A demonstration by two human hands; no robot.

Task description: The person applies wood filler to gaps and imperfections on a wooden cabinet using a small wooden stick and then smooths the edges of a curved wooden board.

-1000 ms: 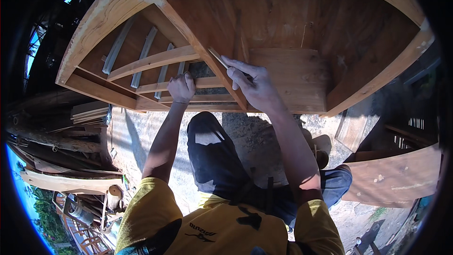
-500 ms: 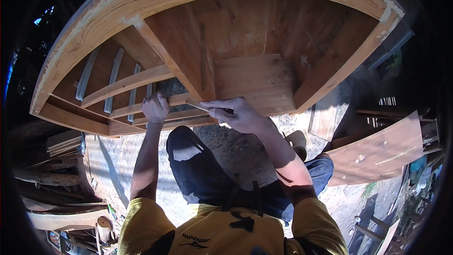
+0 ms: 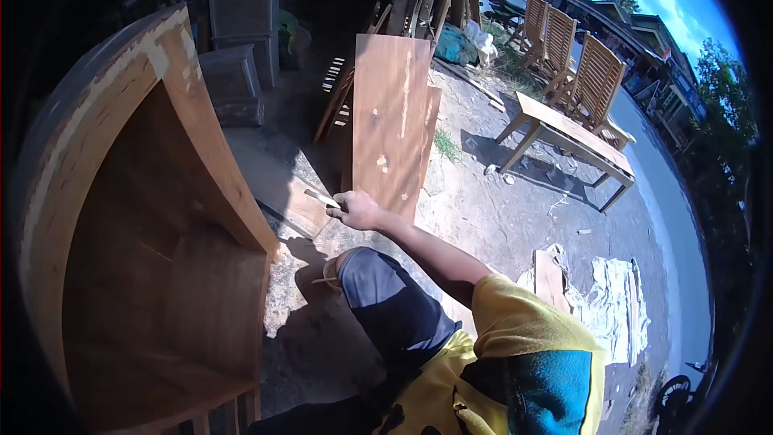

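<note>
Between the curved wooden frame (image 3: 161,217) and the upright brown board (image 3: 392,121), the fingers of the right hand (image 3: 354,211) are clenching around a thin, pale tool (image 3: 320,198) whose tip is poking out to the left; its kind is too small to make out. That hand is hovering over the dusty ground just beside the board's lower edge, with the forearm stretching back to a yellow sleeve (image 3: 515,322). The left hand is lying out of view, so its grip cannot be told. A dark-trousered knee (image 3: 378,298) is hiding the ground below the hand, and the frame's near side is running off the lower left edge in shadow. Pale crumpled sheets (image 3: 616,298) are lying on the ground at right. Farther off, a low wooden bench (image 3: 568,141) is standing in front of slatted chairs (image 3: 592,72), and grey crates (image 3: 241,40) are stacking up in the dark behind the frame.
</note>
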